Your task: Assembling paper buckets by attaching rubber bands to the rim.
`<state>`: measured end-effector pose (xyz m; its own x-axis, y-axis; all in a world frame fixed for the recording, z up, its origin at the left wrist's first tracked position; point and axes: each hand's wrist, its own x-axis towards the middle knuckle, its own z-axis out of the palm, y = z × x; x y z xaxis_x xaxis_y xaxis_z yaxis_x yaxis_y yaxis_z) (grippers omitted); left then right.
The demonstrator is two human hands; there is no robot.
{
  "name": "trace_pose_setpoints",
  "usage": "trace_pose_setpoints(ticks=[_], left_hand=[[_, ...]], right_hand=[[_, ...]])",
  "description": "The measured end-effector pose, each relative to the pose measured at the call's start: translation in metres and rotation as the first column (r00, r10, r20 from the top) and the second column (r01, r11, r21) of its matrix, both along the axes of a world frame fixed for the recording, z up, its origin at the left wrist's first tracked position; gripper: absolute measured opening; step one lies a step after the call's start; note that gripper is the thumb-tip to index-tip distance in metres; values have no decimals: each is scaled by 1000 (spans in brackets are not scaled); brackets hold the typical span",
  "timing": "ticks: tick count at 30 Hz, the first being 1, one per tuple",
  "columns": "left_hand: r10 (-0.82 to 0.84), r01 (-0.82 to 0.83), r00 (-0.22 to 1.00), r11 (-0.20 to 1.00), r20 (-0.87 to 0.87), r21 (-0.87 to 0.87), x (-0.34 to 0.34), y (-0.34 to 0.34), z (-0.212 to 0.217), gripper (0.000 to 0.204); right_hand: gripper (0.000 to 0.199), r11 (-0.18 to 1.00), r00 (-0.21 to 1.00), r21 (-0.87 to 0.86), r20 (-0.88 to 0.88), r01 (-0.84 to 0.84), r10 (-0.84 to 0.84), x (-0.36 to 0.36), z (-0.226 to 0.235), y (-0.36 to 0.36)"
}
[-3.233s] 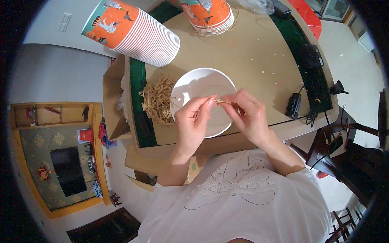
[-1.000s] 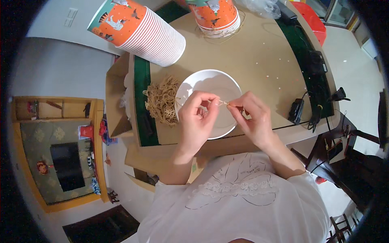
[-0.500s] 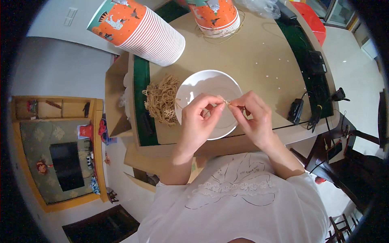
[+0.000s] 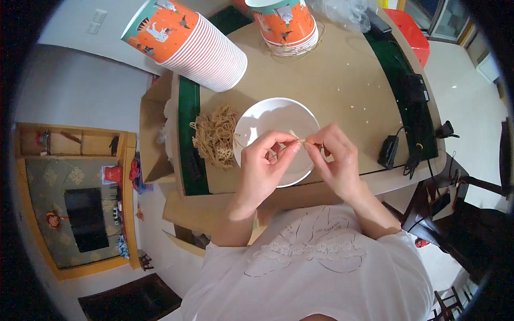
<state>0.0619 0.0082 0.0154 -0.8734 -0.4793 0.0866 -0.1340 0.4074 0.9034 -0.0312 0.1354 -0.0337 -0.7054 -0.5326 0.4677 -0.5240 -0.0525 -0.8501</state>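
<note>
Over the white bowl point(image 4: 250, 115), my left hand point(image 4: 266, 166) and my right hand point(image 4: 337, 160) meet with their fingertips nearly touching. Both pinch a thin tan string point(image 4: 300, 142), and a short end of it sticks up between them. From my left hand a strand runs toward a tangled pile of tan string point(image 4: 216, 136), which lies against the bowl's left side. The inside of the bowl is partly hidden by my hands.
Behind the pile leans a tall stack of orange-and-white paper cups point(image 4: 187, 45). A shorter cup stack point(image 4: 285, 29) stands farther back, with string looped round its base. Black adapters and cables point(image 4: 390, 151) lie at the table's right edge, and a clear plastic bag point(image 4: 342, 13) sits at the back.
My fingertips have shifted slightly on the string, and its short end now points up between them. The whole view has moved a little, so the bowl and cups sit lower.
</note>
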Motion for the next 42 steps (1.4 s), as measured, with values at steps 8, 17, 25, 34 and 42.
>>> trace_pose_setpoints(ticks=[8,17,25,34,42], left_hand=[[63,-63,989,998,-133,-1,-2,1,-13,6],[51,-60,983,997,-179,-48,0,8,-17,5],[-7,14,998,992,-58,122,17,4,10,5],[1,206,963,639,-270,741,25,-6,18,10],[-33,170,978,693,-204,701,15,5,24,10]], right_hand=[[7,1000,996,-5,-87,-19,18,1,1,3],[11,994,993,10,63,-104,104,-1,13,3],[13,992,984,-60,-149,-110,100,-6,8,5],[18,994,988,15,-108,-108,109,-14,-13,26],[35,968,986,197,-33,-154,163,-5,16,13]])
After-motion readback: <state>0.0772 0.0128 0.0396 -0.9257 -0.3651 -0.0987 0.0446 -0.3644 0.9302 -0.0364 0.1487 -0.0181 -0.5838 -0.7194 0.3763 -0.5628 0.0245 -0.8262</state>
